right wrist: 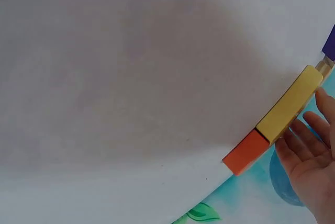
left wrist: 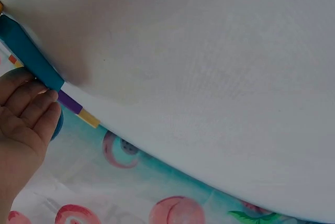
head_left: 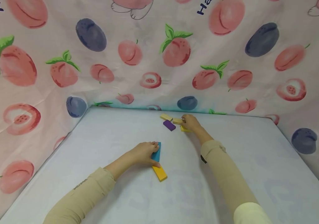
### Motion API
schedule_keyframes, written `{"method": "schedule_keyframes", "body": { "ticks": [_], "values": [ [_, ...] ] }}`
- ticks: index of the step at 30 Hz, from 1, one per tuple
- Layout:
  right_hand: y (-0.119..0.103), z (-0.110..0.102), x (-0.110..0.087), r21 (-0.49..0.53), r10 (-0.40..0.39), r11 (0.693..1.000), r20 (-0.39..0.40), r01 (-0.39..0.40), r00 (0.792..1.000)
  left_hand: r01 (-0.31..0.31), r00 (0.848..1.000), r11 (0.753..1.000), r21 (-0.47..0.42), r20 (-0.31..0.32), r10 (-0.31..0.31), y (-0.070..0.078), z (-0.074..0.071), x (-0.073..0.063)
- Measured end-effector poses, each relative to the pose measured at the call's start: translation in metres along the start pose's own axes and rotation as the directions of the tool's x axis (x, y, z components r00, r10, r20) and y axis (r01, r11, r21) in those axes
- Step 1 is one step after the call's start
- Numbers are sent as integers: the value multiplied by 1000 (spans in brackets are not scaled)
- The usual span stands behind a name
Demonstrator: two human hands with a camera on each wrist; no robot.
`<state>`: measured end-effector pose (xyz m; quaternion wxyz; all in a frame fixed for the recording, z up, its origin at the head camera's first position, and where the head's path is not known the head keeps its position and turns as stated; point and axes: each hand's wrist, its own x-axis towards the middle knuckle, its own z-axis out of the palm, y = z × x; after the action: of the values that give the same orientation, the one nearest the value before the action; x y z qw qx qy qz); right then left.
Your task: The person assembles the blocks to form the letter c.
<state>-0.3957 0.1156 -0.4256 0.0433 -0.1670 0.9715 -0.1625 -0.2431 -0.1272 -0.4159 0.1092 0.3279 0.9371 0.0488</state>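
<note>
My left hand (head_left: 145,152) lies over a blue block (head_left: 156,154) on the white table. Its fingers bend at the far end and its thumb is at the near end, so the hand grips the block lengthwise. An orange-yellow block (head_left: 160,173) angles away from the blue one's near end, right by the thumb. Farther back, my right hand (head_left: 191,122) pinches the right end of a plain wooden block (head_left: 177,121). Partly under that hand is a yellow block (head_left: 185,128). In the right wrist view an orange block (right wrist: 246,152) adjoins the yellow one.
Left of the right hand, a second plain wooden block (head_left: 166,117) and a purple block (head_left: 169,125) lie close together. A fruit-printed cloth (head_left: 153,56) hangs along the back and sides of the white table (head_left: 106,133).
</note>
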Motion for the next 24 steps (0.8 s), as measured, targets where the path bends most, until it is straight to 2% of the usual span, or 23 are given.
{"method": "schedule_keyframes", "body": {
  "ticks": [4,10,20,24],
  "values": [
    [-1,1,1,-4,13,1000,-7,-13,1000,-3,1000,1000,-5,-5,3,1,0,-1],
    [-10,2,2,-7,83,997,27,-83,996,-7,1000,1000,-14,-9,7,1,3,-3],
    [-20,8,7,-37,174,984,-4,-174,985,-4,1000,1000,-12,-4,4,0,0,-2],
    [-22,9,8,-49,164,985,-34,-165,986,-2,1000,1000,-6,-12,2,1,0,-2]
  ]
}}
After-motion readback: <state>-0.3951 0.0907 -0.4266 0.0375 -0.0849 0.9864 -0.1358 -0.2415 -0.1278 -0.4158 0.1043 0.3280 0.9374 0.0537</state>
